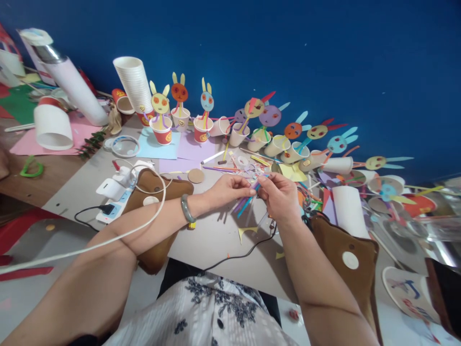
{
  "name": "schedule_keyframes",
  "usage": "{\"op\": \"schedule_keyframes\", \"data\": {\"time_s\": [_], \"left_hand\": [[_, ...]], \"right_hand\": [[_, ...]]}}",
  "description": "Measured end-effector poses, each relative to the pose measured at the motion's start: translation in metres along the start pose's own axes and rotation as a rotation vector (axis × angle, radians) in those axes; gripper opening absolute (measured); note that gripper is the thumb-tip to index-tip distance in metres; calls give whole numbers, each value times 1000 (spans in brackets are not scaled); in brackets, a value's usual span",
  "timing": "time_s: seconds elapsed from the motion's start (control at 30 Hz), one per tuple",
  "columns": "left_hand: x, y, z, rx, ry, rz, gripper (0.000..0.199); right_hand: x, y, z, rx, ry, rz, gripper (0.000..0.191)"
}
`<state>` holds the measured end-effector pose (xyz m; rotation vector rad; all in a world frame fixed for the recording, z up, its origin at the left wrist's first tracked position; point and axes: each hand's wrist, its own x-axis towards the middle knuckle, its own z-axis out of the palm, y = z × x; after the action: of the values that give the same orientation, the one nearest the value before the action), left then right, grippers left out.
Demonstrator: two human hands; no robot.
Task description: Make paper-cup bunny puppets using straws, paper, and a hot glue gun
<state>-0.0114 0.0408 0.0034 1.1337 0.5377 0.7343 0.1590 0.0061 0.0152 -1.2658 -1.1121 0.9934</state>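
My left hand (pixel 236 188) and my right hand (pixel 277 193) meet over the middle of the table, thumbs and fingers pinched. Between them is a small bunch of thin purple and blue straw-like sticks (pixel 245 205), their lower ends sticking out beneath the fingers. The fingers cover the upper part, and I cannot tell what the sticks are made of. Just beyond my hands lies a pile of coloured sticks and scraps (pixel 248 163). Yellow paper offcuts (pixel 248 235) rest on the table on the near side.
Paper cups with rabbit faces on sticks (pixel 163 130) line the blue wall, several tipped over. A stack of cups (pixel 132 79) and a flask (pixel 74 81) stand at left. A power strip (pixel 117 204), white cable (pixel 158 206) and brown pouches (pixel 345 240) lie near my arms.
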Motion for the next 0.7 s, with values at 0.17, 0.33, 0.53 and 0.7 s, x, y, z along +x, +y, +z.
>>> {"op": "schedule_keyframes", "data": {"time_s": [0.17,0.33,0.53,0.7], "left_hand": [[-1,-6,-3,92,-72,-40,43],[-3,-9,-5,148,-72,-51,39],[-4,-2,-4,130,-169,-106,37],[-6,7,-3,188,-235,-143,41]], "right_hand": [[4,0,-2,43,104,-23,41],[7,-5,-1,76,80,-12,43],[2,-13,0,36,34,-10,41],[3,-8,-3,-11,37,-18,41]]}}
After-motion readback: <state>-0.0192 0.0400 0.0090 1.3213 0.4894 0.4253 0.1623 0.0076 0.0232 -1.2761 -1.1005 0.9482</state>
